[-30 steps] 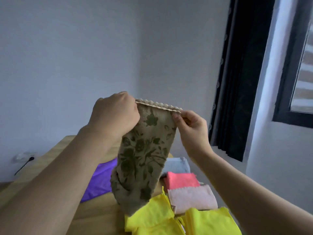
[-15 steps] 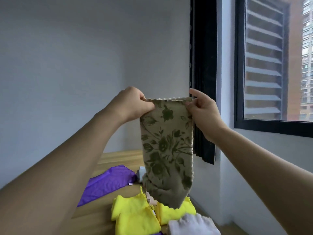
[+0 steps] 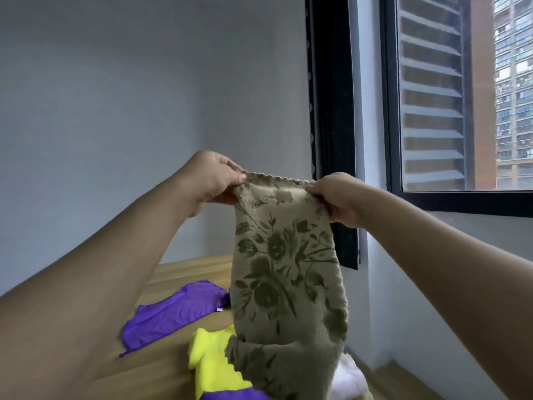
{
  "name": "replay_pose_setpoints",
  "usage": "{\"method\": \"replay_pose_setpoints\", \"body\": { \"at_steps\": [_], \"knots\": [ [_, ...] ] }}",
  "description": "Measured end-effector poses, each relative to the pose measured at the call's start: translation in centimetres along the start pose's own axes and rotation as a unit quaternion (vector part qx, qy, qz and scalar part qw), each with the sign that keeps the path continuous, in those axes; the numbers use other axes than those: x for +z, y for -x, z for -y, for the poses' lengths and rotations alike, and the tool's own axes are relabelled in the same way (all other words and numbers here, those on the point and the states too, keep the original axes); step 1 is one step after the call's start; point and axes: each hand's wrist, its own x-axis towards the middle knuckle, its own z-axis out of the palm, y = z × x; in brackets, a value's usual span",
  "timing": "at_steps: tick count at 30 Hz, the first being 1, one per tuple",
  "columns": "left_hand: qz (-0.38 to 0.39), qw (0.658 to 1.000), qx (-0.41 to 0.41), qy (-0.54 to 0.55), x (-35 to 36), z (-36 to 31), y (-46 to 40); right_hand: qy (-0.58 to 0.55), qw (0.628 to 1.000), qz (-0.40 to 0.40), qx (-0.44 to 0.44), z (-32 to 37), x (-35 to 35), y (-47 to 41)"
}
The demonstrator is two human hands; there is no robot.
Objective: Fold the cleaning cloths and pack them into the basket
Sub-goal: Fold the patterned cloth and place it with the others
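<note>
One olive floral cloth (image 3: pixel 285 272) with scalloped edge hangs above the desk (image 3: pixel 173 362), top corners pinched by left hand (image 3: pixel 213 177) and right hand (image 3: pixel 336 197); below it: two purple cloths, one yellow cloth (image 3: pixel 213 368)

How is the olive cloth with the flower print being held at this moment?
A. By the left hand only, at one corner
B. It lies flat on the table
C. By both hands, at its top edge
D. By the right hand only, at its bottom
C: the left hand and the right hand each pinch a top corner of the olive cloth, which hangs down between them.
</note>
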Motion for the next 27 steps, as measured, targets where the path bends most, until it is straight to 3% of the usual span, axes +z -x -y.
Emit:
{"method": "replay_pose_setpoints", "body": {
  "at_steps": [2,3,5,7,9,12,15,17,21,24,27],
  "knots": [
    [0.017,0.997,0.015,-0.074,1.0,2.2,-0.8,0.097,0.987,-0.092,-0.088,-1.9,1.3,-2.0],
    [0.057,0.993,0.002,-0.102,1.2,3.2,-1.1,0.131,0.980,-0.094,-0.114,-2.6,1.7,-2.7],
    [0.208,0.968,-0.078,-0.113,1.3,5.2,-1.4,0.159,0.986,0.030,-0.049,-3.9,1.8,-3.6],
    [0.334,0.926,-0.149,-0.090,1.1,6.8,-2.0,0.174,0.953,0.226,0.103,-5.0,1.4,-4.4],
    [0.321,0.929,-0.181,-0.044,1.3,8.9,-3.1,0.208,0.908,0.314,0.183,-6.5,1.4,-5.6],
    [0.230,0.948,-0.214,-0.046,2.6,12.4,-4.9,0.152,0.933,0.258,0.202,-8.6,2.8,-7.7],
    [0.176,0.956,-0.210,-0.108,4.4,15.4,-5.6,0.126,0.973,0.130,0.141,-11.0,5.1,-9.7],
    [0.107,0.975,-0.165,-0.108,5.4,17.1,-6.6,0.138,0.987,0.038,0.078,-12.3,6.8,-10.8],
    [-0.052,0.994,-0.037,-0.093,6.0,18.8,-8.6,0.039,0.997,-0.061,-0.030,-13.2,8.1,-12.8],
    [-0.010,0.999,0.019,-0.047,6.0,18.3,-8.6,0.021,0.982,-0.141,-0.125,-12.9,7.9,-13.6],
    [0.075,0.997,-0.001,0.033,6.0,17.5,-7.2,-0.022,0.968,-0.193,-0.161,-13.5,7.7,-13.6]
  ]
}}
